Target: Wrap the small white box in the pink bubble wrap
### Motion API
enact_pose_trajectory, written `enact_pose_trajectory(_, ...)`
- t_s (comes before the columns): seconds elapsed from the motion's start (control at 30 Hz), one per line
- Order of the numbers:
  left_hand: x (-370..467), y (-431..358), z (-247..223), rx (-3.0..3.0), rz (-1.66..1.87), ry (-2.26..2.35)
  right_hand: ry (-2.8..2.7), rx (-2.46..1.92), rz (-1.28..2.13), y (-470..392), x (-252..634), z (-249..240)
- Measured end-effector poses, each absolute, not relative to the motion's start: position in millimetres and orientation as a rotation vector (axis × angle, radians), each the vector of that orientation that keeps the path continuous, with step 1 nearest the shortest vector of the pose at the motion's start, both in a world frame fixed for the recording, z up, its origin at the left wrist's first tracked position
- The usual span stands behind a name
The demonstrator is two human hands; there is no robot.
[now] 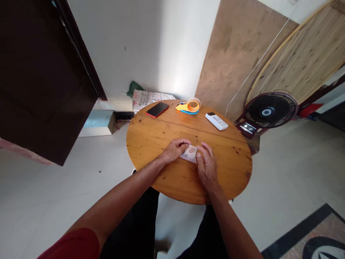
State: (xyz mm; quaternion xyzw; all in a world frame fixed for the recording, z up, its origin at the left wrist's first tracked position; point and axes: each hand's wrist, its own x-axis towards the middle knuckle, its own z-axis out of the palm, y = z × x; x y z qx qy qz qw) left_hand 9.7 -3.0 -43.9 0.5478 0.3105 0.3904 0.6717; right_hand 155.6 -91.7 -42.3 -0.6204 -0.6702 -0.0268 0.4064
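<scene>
Head view looks down on a round wooden table [167, 176], its far edge close to a white wall and leaning wooden boards [237, 54], with a black floor fan [270, 110] beyond the right edge. Near the far edge lie a white remote [216, 121] toward the right, an orange and blue tape dispenser [189, 107] at the middle, and a red phone [157, 109] toward the left. At the table's centre, nearer the person, the left hand [175, 149] curls its fingertips down on one end of a small pale folded packet [189, 153], while the right hand [207, 163] pinches the opposite end with thumb and forefinger, the other fingers loosely bent. The packet lies flat on the wood between both hands. It looks thin, so I judge that uneven pulling could tear or crumple it, and a slipping finger could let it spring open. Both hands cover much of it; whether it is paper, plastic or a banknote cannot be told, and its print is too small to read.
</scene>
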Motion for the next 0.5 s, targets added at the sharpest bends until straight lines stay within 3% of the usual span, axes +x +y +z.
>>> enact_pose_trajectory(0.23,9.3,-3.7,-39.1,1.257,0.889,0.706,-1.810,-1.592,-0.267,-92.1,153.7,-43.6)
enact_pose_trajectory(0.5,9.7,-4.6,-38.8,1.228,0.883,0.700,-1.692,-1.560,-0.155,-93.2,152.5,-42.7)
